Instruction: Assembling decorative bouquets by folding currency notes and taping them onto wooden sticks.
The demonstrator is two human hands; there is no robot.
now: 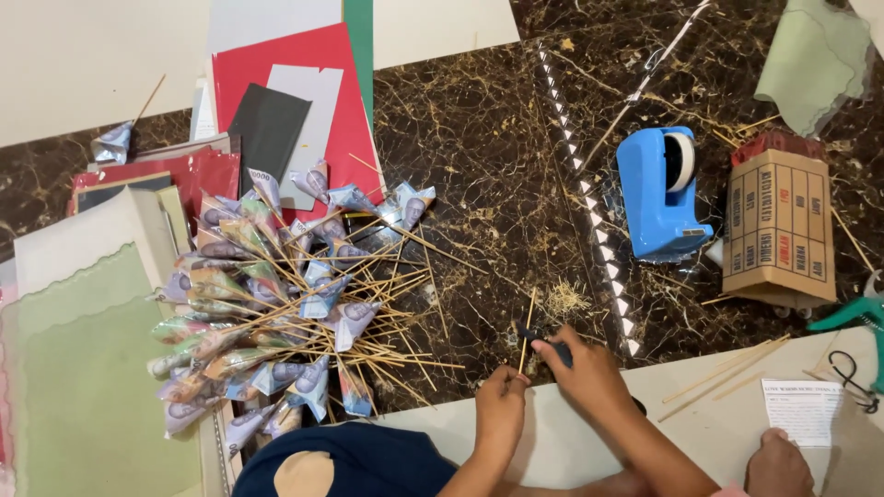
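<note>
I see a thin wooden skewer (526,333) standing nearly upright in view near the lower middle of the dark marbled counter (479,138). My left hand (502,405) pinches its lower end between fingertips. My right hand (585,368) is closed around a small dark object (534,337) that touches the skewer partway up; I cannot tell what that object is.

Just left of the hands lies a heap of folded banknote cones on skewers (276,313), sticks fanning out toward the hands. Behind the heap are sheets of red paper (276,64), with grey and dark pieces on them, and pale green scalloped paper (83,387) lies at the far left.

To the right, well apart from the hands, stand a blue tape dispenser (658,193) and, beside it, a brown cardboard box (781,230). A few loose skewers (727,368) rest on white paper (718,423) at the lower right, near green-handled scissors (861,317).
</note>
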